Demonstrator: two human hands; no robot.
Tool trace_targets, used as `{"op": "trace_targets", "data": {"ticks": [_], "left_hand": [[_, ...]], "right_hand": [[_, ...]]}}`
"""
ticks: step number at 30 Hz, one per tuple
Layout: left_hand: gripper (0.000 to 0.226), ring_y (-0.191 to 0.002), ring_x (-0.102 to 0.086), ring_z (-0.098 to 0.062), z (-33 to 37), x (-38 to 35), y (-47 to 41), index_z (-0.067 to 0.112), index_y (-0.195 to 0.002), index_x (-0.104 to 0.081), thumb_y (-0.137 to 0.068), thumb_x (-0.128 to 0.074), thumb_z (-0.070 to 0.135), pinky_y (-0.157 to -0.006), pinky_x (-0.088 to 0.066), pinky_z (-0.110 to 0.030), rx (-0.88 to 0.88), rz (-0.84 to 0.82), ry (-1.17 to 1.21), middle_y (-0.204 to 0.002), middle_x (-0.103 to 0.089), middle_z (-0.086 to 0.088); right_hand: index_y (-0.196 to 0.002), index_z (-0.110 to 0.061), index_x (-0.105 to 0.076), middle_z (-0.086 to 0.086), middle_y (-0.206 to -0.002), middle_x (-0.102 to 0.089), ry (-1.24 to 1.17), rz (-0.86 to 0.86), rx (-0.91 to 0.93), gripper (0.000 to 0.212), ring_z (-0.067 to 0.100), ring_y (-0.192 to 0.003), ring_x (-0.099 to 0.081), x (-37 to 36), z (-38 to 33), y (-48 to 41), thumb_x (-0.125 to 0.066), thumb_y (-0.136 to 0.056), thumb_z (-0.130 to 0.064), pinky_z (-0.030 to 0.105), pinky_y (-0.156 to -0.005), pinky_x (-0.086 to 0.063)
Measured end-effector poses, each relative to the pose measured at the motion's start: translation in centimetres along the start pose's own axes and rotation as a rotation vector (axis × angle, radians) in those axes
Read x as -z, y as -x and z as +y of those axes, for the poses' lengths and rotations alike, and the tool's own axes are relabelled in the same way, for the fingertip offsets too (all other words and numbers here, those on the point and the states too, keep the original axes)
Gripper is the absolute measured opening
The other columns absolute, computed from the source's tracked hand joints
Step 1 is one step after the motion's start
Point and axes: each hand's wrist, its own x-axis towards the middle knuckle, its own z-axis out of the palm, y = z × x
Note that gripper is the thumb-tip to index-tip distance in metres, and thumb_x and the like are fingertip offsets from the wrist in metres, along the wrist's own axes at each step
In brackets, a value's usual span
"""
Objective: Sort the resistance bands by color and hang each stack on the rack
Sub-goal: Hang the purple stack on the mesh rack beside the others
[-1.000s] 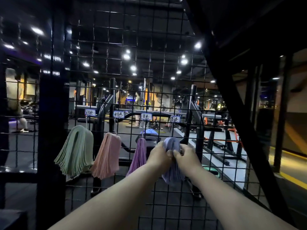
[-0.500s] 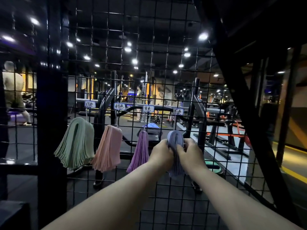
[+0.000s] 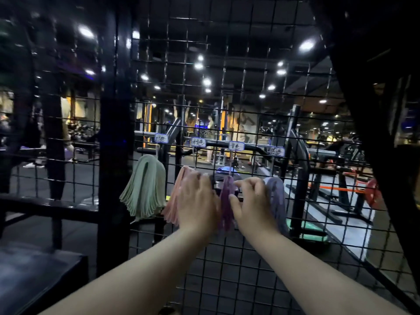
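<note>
left hand [image 3: 197, 201] grip loose, right hand [image 3: 251, 202] half-curled

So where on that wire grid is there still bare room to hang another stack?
Bare mesh lies right of the blue stack and above the label tags. From the green stack to the blue it's crowded; left hand and right hand flank the purple stack.

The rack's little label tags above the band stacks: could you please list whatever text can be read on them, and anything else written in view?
Tag above the green stack: handwritten, too blurred to read.
Tag above the pink stack: blurred, unreadable.
Tag above the purple stack: blurred, unreadable.
Tag above the blue-grey stack: blurred, unreadable.
No other text is legible.
</note>
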Motion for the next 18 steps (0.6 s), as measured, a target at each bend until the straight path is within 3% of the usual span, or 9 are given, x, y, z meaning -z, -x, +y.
{"op": "trace_targets", "data": {"ticks": [2,5,8,11,15,18], "left_hand": [[0.053,-0.133,-0.031,-0.027,-2.8,0.5,-0.4,0.019,-0.143,-0.034,-0.094,-0.050,0.030,-0.113,-0.030,-0.039,0.105,0.007,-0.041,-0.142,-0.029,-0.007],[0.052,-0.132,-0.036,-0.029,-5.8,1.0,-0.5,0.015,-0.138,-0.042,-0.090,-0.057,0.027,-0.111,-0.034,-0.039,0.140,-0.045,-0.038,-0.140,-0.035,-0.010],[0.038,-0.114,-0.051,-0.025,-7.6,0.9,-0.1,0.017,-0.126,-0.050,-0.090,-0.057,0.030,-0.097,-0.045,-0.037,0.077,-0.115,-0.052,-0.122,-0.049,-0.003],[0.042,-0.105,-0.055,-0.022,-8.6,1.2,0.5,0.018,-0.124,-0.054,-0.087,-0.061,0.036,-0.092,-0.047,-0.035,0.018,-0.157,-0.058,-0.113,-0.053,-0.001],[0.049,-0.131,-0.038,-0.026,-9.3,2.3,0.4,0.019,-0.136,-0.048,-0.092,-0.061,0.036,-0.108,-0.033,-0.039,0.088,0.013,-0.059,-0.139,-0.041,-0.005],[0.061,-0.151,-0.007,-0.026,-10.1,2.8,-0.6,0.013,-0.156,-0.021,-0.102,-0.043,0.032,-0.122,-0.011,-0.041,0.236,0.042,-0.002,-0.162,-0.013,-0.010]], "right_hand": [[-0.133,-0.020,-0.052,0.000,-0.134,-0.034,0.025,-0.054,0.031,0.034,0.019,-0.124,-0.042,-0.8,-0.9,0.1,-0.057,-0.100,-0.029,0.030,-0.099,-0.042],[-0.133,-0.018,-0.050,0.002,-0.137,-0.032,0.047,-0.100,0.003,0.036,0.024,-0.129,-0.040,-1.7,-1.8,0.1,-0.058,-0.100,-0.030,0.036,-0.107,-0.041],[-0.119,-0.016,-0.053,0.002,-0.127,-0.031,0.122,-0.085,-0.050,0.027,0.024,-0.122,-0.039,-2.5,-2.2,0.1,-0.057,-0.100,-0.034,0.032,-0.103,-0.039],[-0.120,-0.019,-0.054,0.001,-0.128,-0.028,0.143,-0.072,-0.010,0.026,0.022,-0.124,-0.033,-3.1,-3.0,0.2,-0.058,-0.099,-0.034,0.022,-0.090,-0.037],[-0.125,-0.020,-0.055,-0.002,-0.130,-0.027,0.074,-0.121,0.064,0.027,0.020,-0.127,-0.032,-4.0,-4.4,-0.1,-0.056,-0.100,-0.031,0.030,-0.103,-0.038],[-0.131,-0.019,-0.054,0.000,-0.135,-0.032,0.063,-0.148,0.109,0.033,0.020,-0.129,-0.036,-4.9,-5.7,-0.4,-0.056,-0.100,-0.030,0.030,-0.108,-0.033]]}}
